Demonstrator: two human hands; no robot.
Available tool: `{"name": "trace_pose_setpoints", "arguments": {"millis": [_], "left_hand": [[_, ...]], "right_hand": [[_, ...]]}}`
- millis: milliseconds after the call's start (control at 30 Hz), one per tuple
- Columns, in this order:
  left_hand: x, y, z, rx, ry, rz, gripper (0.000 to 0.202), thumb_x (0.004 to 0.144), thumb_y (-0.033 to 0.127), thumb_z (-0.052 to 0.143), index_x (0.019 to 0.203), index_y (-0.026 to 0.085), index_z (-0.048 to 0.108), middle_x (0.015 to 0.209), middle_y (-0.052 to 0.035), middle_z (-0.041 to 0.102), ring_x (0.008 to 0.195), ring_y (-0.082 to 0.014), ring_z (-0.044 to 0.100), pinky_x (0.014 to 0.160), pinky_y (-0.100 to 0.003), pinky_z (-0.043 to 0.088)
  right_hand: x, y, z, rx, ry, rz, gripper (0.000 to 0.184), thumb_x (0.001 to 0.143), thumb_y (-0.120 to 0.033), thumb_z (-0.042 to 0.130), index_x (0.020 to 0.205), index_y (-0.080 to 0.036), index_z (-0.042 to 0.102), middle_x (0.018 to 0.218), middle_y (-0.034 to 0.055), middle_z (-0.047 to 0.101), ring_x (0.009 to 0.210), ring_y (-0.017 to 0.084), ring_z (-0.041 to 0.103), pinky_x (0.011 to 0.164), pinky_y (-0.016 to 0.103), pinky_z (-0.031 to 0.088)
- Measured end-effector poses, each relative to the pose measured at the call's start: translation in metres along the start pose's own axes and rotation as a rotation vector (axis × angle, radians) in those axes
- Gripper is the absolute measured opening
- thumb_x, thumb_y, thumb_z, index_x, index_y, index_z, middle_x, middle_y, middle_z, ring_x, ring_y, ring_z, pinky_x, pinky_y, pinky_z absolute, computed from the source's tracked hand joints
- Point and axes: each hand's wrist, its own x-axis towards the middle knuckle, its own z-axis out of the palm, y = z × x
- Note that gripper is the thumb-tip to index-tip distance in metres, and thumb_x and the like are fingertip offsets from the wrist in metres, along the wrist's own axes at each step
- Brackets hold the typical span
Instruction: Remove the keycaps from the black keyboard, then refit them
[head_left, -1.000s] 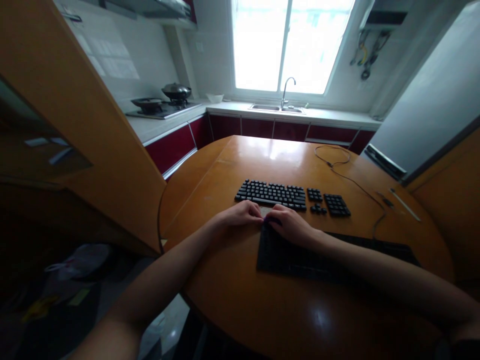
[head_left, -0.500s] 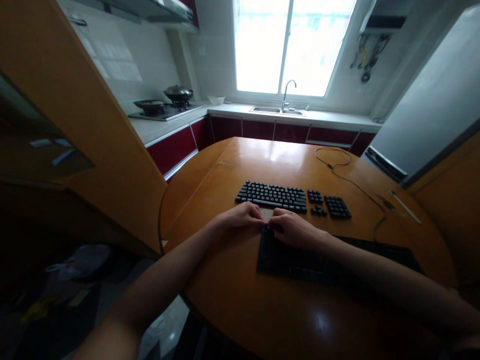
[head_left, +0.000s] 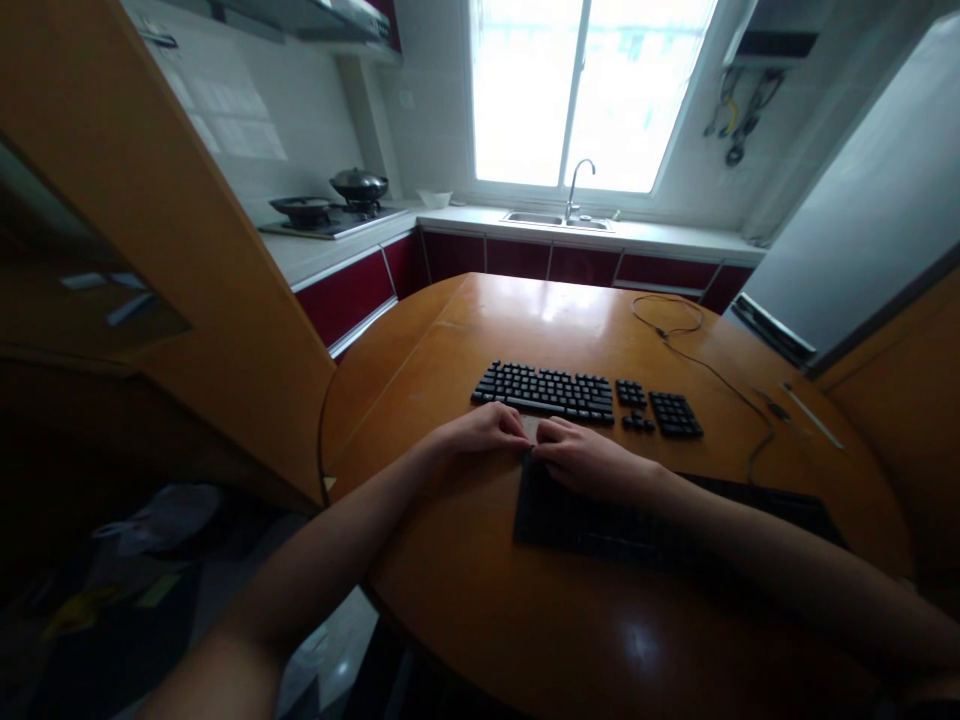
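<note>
Both my hands meet at the far left corner of a dark keyboard base (head_left: pixel 600 525) that lies on the round wooden table (head_left: pixel 480 590). My left hand (head_left: pixel 486 430) rests on the table beside that corner with its fingers curled in. My right hand (head_left: pixel 585 458) lies on the base, fingers bent towards the left hand. What the fingertips pinch is too small to make out. Just beyond the hands, black keycaps (head_left: pixel 545 390) stand laid out in keyboard order, with a numpad block (head_left: pixel 675 412) to their right.
A thin cable (head_left: pixel 701 365) loops across the table's far right. A slim stick-like object (head_left: pixel 810 414) lies near the right edge. A wooden cabinet panel (head_left: pixel 172 260) stands at the left. Behind are a counter with a sink (head_left: pixel 559 218), a stove with pans (head_left: pixel 330 205) and a fridge (head_left: pixel 862 220).
My right hand has shifted slightly and its fingers have drawn closer to the left hand; a purplish bit seen at the fingertips a second ago no longer shows.
</note>
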Motion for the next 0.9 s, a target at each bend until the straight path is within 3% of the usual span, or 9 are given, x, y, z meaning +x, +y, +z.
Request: {"name": "trace_pose_setpoints", "arguments": {"millis": [133,267,400,500,600,733,900], "left_hand": [[0.000,0.003,0.000,-0.019,0.014,-0.018,0.030,0.085,0.046,0.073,0.085,0.017,0.082,0.082,-0.0051,0.067,0.076,-0.0138,0.062,0.070,-0.024,0.047],[0.000,0.005,0.000,-0.029,0.027,-0.017,0.031,0.085,0.046,0.073,0.085,0.016,0.082,0.081,-0.0059,0.067,0.076,-0.0144,0.062,0.069,-0.024,0.046],[0.000,0.004,0.000,-0.017,0.014,-0.022,0.032,0.085,0.045,0.073,0.085,0.015,0.082,0.083,-0.0064,0.068,0.077,-0.0144,0.063,0.070,-0.023,0.046],[0.000,0.006,0.000,-0.017,0.021,-0.036,0.031,0.085,0.045,0.074,0.085,0.015,0.082,0.084,-0.0059,0.067,0.078,-0.0138,0.062,0.071,-0.023,0.046],[-0.001,0.008,0.000,-0.016,0.025,-0.041,0.032,0.085,0.046,0.073,0.086,0.015,0.082,0.083,-0.0057,0.067,0.077,-0.0141,0.062,0.070,-0.023,0.046],[-0.001,0.010,-0.001,-0.025,0.019,-0.038,0.031,0.084,0.045,0.074,0.086,0.015,0.082,0.083,-0.0057,0.067,0.077,-0.0141,0.062,0.070,-0.023,0.046],[0.000,0.008,0.000,-0.049,0.021,-0.028,0.031,0.084,0.046,0.075,0.088,0.016,0.082,0.082,-0.0056,0.067,0.077,-0.0146,0.062,0.070,-0.024,0.046]], "right_hand": [[0.001,0.000,-0.002,0.043,0.040,0.043,0.021,0.093,-0.009,0.051,0.094,-0.016,0.071,0.096,0.0093,0.061,0.087,0.019,0.057,0.084,0.032,0.050],[0.000,-0.007,-0.001,0.061,0.122,0.188,0.017,0.093,-0.011,0.053,0.092,-0.015,0.069,0.094,0.0092,0.061,0.086,0.019,0.058,0.081,0.031,0.050],[-0.004,-0.020,0.001,0.100,-0.042,0.064,0.014,0.087,-0.007,0.057,0.086,-0.015,0.068,0.098,0.0088,0.062,0.088,0.018,0.059,0.084,0.029,0.050],[-0.004,-0.025,0.001,0.117,-0.050,0.041,0.014,0.087,-0.007,0.056,0.085,-0.016,0.067,0.099,0.0081,0.062,0.089,0.018,0.060,0.085,0.029,0.050],[-0.003,-0.023,-0.001,0.039,0.032,0.159,0.016,0.088,-0.006,0.054,0.088,-0.015,0.067,0.095,0.0096,0.061,0.087,0.019,0.059,0.083,0.032,0.050],[-0.002,-0.015,-0.007,0.159,-0.056,0.118,0.014,0.084,-0.006,0.059,0.080,-0.016,0.066,0.092,0.0062,0.061,0.080,0.016,0.059,0.075,0.027,0.049],[0.002,-0.004,-0.006,0.080,0.074,0.276,0.013,0.088,-0.010,0.058,0.084,-0.015,0.070,0.091,0.0076,0.060,0.081,0.017,0.059,0.076,0.029,0.047]]}}
